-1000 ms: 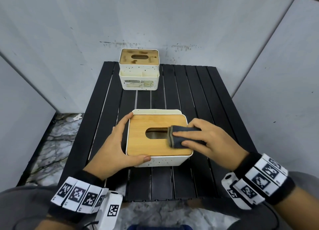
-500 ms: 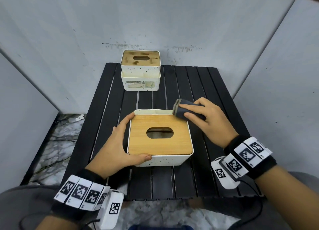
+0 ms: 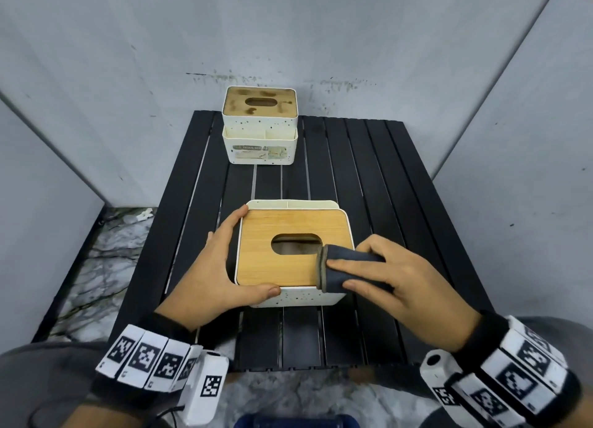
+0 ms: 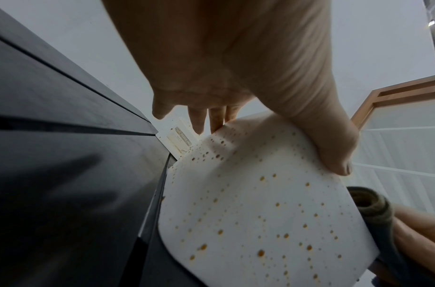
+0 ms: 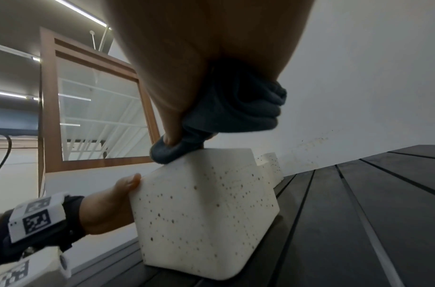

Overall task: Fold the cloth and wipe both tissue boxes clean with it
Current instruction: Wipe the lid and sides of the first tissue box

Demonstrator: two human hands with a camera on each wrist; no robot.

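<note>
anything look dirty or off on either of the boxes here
Yes. The far tissue box has dark brownish smudges across its wooden lid around the slot, and its front label looks worn. The near tissue box, under the folded cloth, has a clean lid; its specks look like a printed pattern.

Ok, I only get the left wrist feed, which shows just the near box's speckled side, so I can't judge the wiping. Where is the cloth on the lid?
Observer: The folded dark cloth lies on the near-right part of the near tissue box's bamboo lid. It is just right of the slot and reaches the front edge.
Operator: Is the right hand only pressing it flat?
Observer: No. The right hand has its fingers laid on top, but the right wrist view shows its thumb pinching the bunched cloth from below.
Operator: And the other box?
Observer: The far tissue box stands at the back of the table, with dark smears on its lid.
</note>
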